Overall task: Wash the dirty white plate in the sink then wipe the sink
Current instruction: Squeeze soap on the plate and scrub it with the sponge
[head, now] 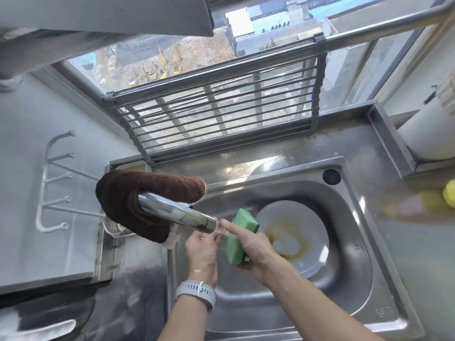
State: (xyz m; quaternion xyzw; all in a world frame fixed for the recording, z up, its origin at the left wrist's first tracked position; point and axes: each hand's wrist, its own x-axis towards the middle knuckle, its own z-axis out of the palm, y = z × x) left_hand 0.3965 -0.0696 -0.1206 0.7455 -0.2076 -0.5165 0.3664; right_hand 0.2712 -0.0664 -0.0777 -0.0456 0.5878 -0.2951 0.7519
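A white plate (299, 217) smeared with brown sauce lies flat in the steel sink (354, 242). My right hand (251, 249) grips a green sponge (240, 236) just under the chrome faucet (177, 212) spout, with the forefinger stretched toward the spout. My left hand (202, 254), with a grey watch on its wrist, is below the spout beside the sponge, and its fingertips are hidden behind the sponge. A brown cloth (147, 193) hangs over the faucet neck.
A metal roll-up rack (216, 112) leans against the window behind the sink. White wall hooks (54, 183) are at the left. A yellow sponge (449, 195) lies on the steel counter at the right, near a white cylindrical object (428, 134).
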